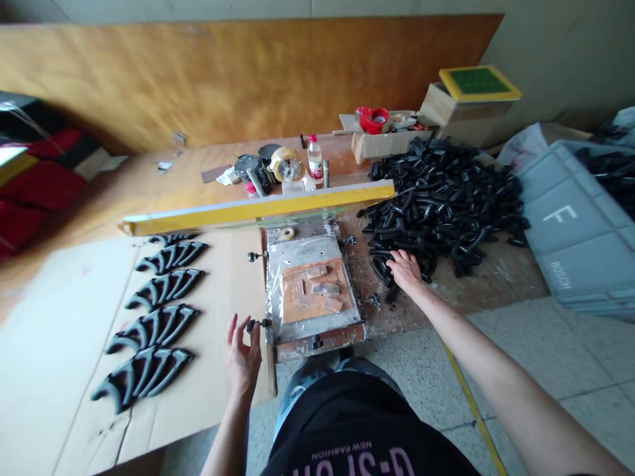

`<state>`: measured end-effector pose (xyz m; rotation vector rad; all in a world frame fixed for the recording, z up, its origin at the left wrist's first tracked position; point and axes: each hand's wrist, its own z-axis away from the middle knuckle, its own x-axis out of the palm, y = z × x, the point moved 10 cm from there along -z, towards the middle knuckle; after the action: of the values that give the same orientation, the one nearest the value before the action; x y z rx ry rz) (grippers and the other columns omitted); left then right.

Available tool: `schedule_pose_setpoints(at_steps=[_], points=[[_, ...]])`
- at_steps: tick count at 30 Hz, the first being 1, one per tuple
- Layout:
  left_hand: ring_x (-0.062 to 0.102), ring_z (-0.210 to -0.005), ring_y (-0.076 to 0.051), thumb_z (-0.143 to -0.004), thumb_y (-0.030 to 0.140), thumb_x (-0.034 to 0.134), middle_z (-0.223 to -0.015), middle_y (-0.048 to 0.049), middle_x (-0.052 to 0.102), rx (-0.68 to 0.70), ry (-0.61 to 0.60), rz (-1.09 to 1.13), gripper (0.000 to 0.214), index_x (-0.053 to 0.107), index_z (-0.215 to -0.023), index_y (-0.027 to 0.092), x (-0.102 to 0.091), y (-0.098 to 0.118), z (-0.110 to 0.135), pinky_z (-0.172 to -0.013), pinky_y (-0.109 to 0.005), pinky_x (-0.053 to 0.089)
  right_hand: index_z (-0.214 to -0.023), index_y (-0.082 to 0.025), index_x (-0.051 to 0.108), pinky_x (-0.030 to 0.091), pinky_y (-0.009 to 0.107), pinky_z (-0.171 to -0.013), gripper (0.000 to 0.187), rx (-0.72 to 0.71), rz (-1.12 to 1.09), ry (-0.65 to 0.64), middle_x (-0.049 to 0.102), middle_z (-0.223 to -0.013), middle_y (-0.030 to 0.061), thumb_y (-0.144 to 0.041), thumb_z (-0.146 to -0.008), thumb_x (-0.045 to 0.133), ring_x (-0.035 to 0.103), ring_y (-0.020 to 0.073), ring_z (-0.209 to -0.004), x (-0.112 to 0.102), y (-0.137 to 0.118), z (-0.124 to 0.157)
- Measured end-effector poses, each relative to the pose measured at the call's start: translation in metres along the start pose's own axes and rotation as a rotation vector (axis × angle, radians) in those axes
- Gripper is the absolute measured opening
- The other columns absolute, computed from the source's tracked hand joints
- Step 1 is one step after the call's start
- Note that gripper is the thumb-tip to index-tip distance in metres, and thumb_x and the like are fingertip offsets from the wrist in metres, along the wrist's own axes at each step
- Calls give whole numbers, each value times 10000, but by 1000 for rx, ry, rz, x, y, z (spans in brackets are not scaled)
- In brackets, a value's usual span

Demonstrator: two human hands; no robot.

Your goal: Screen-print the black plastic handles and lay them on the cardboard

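Note:
My left hand (242, 354) hangs above the cardboard's right edge, thumb and fingers apart and nothing between them. Close to its fingertips is a black screw knob (258, 325) on the side of a screen-printing style fixture (317, 344). On the fixture lies a clear-filmed plate with a brown patch (292, 309) and several small pieces. Out to the right, my right hand (407, 271) reaches the near left edge of a heap of black curved plastic parts (446, 198). Its fingers are spread over a few parts there; whether they touch one is unclear.
Rows of black curved handles (149, 327) lie on cardboard (64, 330) at left. A yellow-edged frame (268, 210) stretches across behind the fixture. Behind it stand a bottle (315, 158) and tape roll (288, 165). A grey crate (580, 225) stands at right.

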<state>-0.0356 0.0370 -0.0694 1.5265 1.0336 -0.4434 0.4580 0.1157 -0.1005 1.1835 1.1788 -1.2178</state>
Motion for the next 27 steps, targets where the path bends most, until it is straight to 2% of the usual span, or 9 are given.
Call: schedule_pose_setpoints(at_steps=[3, 6, 10, 12, 15, 17, 20, 23, 27], points=[[580, -1150, -269, -877, 448, 528, -1407, -113, 519, -64, 70, 33, 354, 651, -1121, 222, -10, 9, 2, -958, -454, 476, -900, -188, 722, 302, 448, -1021, 183, -49, -35, 15, 540, -1363, 112, -151, -844, 552, 319, 296, -1320, 4, 4, -9], [567, -1189, -256, -887, 455, 525, -1400, -87, 535, -128, 78, 79, 335, 661, -1106, 240, -19, 9, 13, -966, -417, 478, -867, -179, 693, 285, 441, -1071, 99, 1, -236, 171, 555, -1327, 131, -230, -813, 628, 312, 300, -1340, -9, 25, -16], [542, -1240, -252, -886, 445, 531, -1375, -88, 560, -220, 100, 143, 325, 665, -1085, 226, -29, 1, 21, -1039, -415, 431, -1103, -169, 573, 378, 436, -1010, 296, 119, -730, 366, 598, -1206, 167, -377, -906, 498, 481, 279, -1211, -37, 42, -18], [532, -1255, -249, -886, 438, 529, -1355, -96, 577, -239, 105, 179, 324, 662, -1073, 210, -29, 2, 16, -1073, -418, 400, -1181, -198, 494, 446, 391, -916, 337, 66, -960, 292, 628, -1132, 126, -417, -927, 458, 577, 240, -1062, -42, 9, -18], [541, -1250, -232, -892, 438, 523, -1344, -99, 588, -213, 88, 268, 330, 651, -1091, 208, -20, 15, -2, -1078, -408, 396, -1087, -220, 494, 476, 322, -800, 286, -127, -1068, 76, 650, -1010, 55, -403, -878, 560, 619, 195, -897, -43, -82, -11], [547, -1244, -224, -895, 437, 525, -1328, -97, 601, -166, 62, 346, 327, 650, -1093, 210, -12, 29, -19, -1070, -402, 406, -974, -211, 509, 466, 293, -750, 179, -271, -997, -24, 646, -918, 23, -339, -871, 580, 615, 173, -820, -42, -146, -4], [570, -1213, -226, -887, 435, 543, -1259, -96, 645, -90, 41, 442, 314, 664, -1063, 205, -13, 56, -49, -1042, -396, 430, -908, -192, 528, 444, 295, -759, 77, -409, -724, 8, 649, -932, 50, -266, -906, 554, 604, 188, -872, -46, -210, -4], [636, -1064, -209, -867, 447, 574, -1121, -92, 696, -53, 81, 512, 323, 677, -1038, 193, -31, 83, -84, -952, -369, 486, -935, -179, 556, 426, 321, -812, 102, -468, -434, 114, 644, -1011, 100, -277, -915, 575, 573, 232, -996, -53, -238, -13], [637, -735, -132, -861, 481, 580, -758, -9, 659, 13, 135, 779, 380, 632, -1110, 199, -63, 123, -137, -742, -285, 532, -935, -176, 584, 418, 324, -824, 141, -415, -281, 158, 635, -1032, 110, -313, -906, 595, 552, 243, -1026, -52, -242, -22]])
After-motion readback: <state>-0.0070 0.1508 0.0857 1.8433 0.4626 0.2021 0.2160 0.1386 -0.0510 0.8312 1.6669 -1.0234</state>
